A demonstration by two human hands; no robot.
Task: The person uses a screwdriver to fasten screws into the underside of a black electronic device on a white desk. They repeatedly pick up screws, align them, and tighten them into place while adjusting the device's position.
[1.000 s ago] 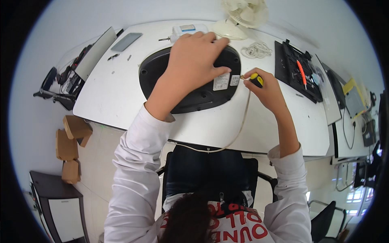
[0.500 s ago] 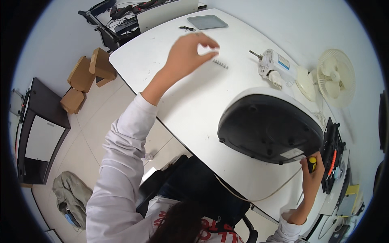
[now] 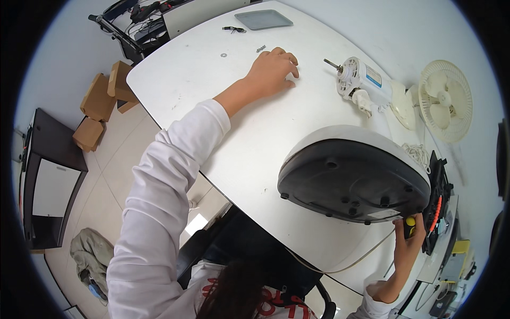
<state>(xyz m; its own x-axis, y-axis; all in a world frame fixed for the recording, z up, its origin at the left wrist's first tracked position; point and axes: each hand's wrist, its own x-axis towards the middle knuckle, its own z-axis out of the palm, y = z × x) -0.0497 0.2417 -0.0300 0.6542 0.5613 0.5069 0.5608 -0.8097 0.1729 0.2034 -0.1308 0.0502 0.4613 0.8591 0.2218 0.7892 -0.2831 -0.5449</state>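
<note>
Over the white table (image 3: pixel 234 159), my left hand (image 3: pixel 272 73) hovers low with curled fingers, thumb and fingertips apart, nothing visible between them. Several small screws (image 3: pixel 261 49) lie just beyond its knuckles; whatever lies under the hand is hidden. My right hand (image 3: pixel 409 244), closed around a screwdriver with a yellow-and-black handle (image 3: pixel 409 227), is at the near right edge of a fan base (image 3: pixel 350 186). The base lies on its side, black underside toward me. Its post leads to a white fan motor (image 3: pixel 364 80) with a bare metal shaft.
A small washer (image 3: pixel 223 55), a short black cable (image 3: pixel 234 30) and a grey tray (image 3: pixel 264 19) lie on the far table. A white fan with its grille (image 3: pixel 445 101) stands at the right by the wall. A pale cord (image 3: pixel 348 268) hangs past the near edge.
My left hand has come down and to the right, over the spot where the row of screws showed. The view has shifted slightly. My right hand keeps its hold by the base.
</note>
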